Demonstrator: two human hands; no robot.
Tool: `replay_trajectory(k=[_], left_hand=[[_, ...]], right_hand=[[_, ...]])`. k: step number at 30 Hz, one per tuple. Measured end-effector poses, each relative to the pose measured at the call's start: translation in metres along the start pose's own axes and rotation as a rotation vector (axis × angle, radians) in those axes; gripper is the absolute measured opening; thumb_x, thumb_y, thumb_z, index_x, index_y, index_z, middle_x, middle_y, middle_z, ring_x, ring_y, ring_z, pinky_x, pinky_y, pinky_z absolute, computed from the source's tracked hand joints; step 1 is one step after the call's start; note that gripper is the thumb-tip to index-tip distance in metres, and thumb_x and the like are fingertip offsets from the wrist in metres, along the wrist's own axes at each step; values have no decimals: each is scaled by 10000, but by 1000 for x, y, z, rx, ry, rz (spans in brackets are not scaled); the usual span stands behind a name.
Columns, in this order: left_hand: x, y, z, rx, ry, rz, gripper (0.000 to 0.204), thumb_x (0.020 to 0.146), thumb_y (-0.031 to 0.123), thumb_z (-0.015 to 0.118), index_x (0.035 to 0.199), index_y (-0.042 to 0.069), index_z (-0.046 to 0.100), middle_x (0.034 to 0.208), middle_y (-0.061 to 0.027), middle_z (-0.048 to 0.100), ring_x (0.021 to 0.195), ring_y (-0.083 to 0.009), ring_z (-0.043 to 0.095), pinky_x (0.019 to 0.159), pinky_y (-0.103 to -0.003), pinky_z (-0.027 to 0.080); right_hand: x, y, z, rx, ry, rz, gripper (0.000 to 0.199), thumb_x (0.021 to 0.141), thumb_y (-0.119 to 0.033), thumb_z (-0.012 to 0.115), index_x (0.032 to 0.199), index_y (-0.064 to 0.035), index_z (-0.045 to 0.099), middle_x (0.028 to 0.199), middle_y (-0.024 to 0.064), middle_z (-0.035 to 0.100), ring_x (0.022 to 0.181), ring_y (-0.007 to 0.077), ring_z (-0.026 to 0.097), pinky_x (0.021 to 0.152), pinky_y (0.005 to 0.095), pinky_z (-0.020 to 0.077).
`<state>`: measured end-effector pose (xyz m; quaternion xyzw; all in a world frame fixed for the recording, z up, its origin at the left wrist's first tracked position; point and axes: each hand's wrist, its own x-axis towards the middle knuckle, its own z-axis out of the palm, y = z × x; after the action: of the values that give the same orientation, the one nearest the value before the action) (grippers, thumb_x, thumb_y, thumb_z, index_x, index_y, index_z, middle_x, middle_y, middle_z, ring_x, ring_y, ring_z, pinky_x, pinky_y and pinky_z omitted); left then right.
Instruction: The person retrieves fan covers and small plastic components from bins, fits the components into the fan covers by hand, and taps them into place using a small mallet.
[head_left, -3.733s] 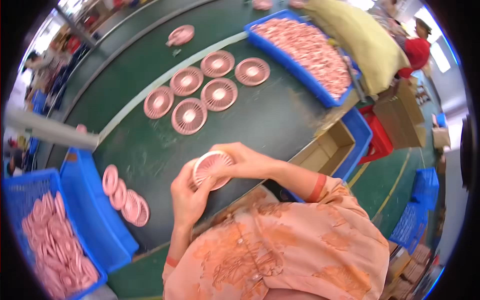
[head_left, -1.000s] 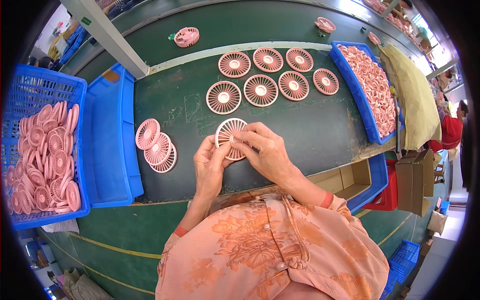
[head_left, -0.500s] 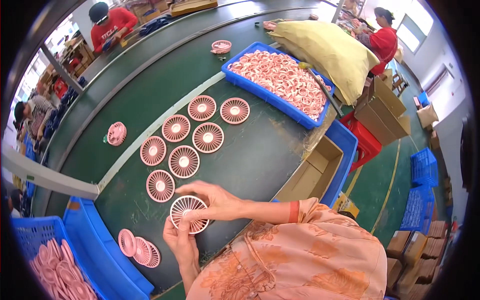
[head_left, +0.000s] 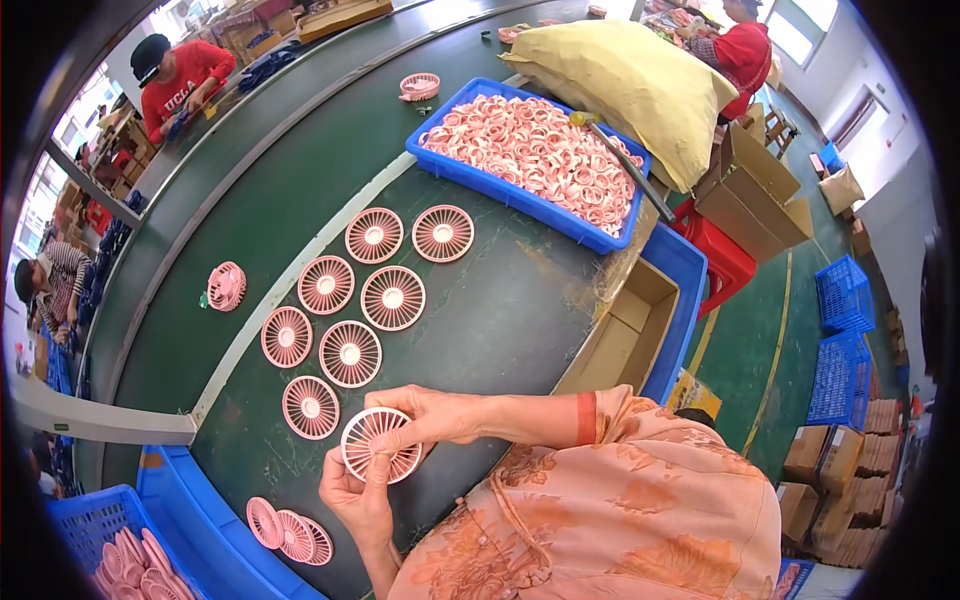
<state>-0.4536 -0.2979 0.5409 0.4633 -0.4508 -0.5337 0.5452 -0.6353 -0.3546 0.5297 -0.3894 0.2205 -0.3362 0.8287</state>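
Observation:
Both hands hold one pale pink, round, slatted fan-guard cover [head_left: 361, 432] above the near part of the dark green worktop. My left hand [head_left: 358, 505] grips its lower left edge, thumb on the front face. My right hand [head_left: 432, 412] closes on it from the upper right, thumb also across the slats and the other fingers partly hidden behind. Just beyond my hands, several like pink guard covers lie flat in loose rows, the nearest cover [head_left: 311, 407] to the upper left. A few more covers [head_left: 297, 535] overlap at the lower left of the worktop.
A blue tray [head_left: 520, 194] heaped with small pink rings [head_left: 540, 150] stands at the far side, beside a yellow sack [head_left: 625, 85]. Blue crates border the left; a cardboard box [head_left: 625, 335] sits at right. Pink assemblies [head_left: 227, 286] lie on the conveyor [head_left: 270, 190]. Other people work beyond.
My right fingers, stretched out past the cover before, have curled in around its edge. The view has shifted a little, so the worktop and covers appear moved.

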Motion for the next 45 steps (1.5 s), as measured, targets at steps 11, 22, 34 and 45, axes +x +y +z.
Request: replay_trajectory(k=[11, 22, 34, 45], left_hand=[[-11, -8, 12, -1, 6, -1, 192, 936, 74, 724, 1072, 3, 609, 1016, -42, 681, 908, -73, 633, 829, -223, 515], [-21, -5, 6, -29, -19, 29, 219, 959, 44, 680, 1128, -28, 561, 1047, -90, 676, 918, -100, 651, 820, -245, 541], [-25, -17, 8, -338, 190, -59, 178, 1042, 152, 576, 1122, -6, 563, 1039, -87, 655, 848, -118, 672, 732, -266, 605], [-27, -15, -6, -238, 95, -91, 241, 1052, 168, 555, 1178, -35, 592, 1014, -74, 678, 838, -91, 667, 719, -234, 581]], right_hand=[[-8, 2, -7, 31, 35, 61, 319, 889, -245, 791, 1073, -80, 589, 973, -3, 630, 807, 71, 646, 602, 241, 611], [-11, 17, 10, -378, 138, -185, 331, 926, -249, 759, 1131, -38, 605, 998, 4, 655, 923, 75, 599, 800, 267, 535], [-16, 16, 36, -1248, 227, -688, 259, 900, -135, 687, 1150, -67, 705, 1088, 100, 631, 991, 298, 615, 861, 404, 532], [-17, 11, 31, -1315, 131, -755, 239, 875, -109, 726, 1099, -27, 710, 1053, 109, 661, 961, 292, 648, 820, 387, 556]])
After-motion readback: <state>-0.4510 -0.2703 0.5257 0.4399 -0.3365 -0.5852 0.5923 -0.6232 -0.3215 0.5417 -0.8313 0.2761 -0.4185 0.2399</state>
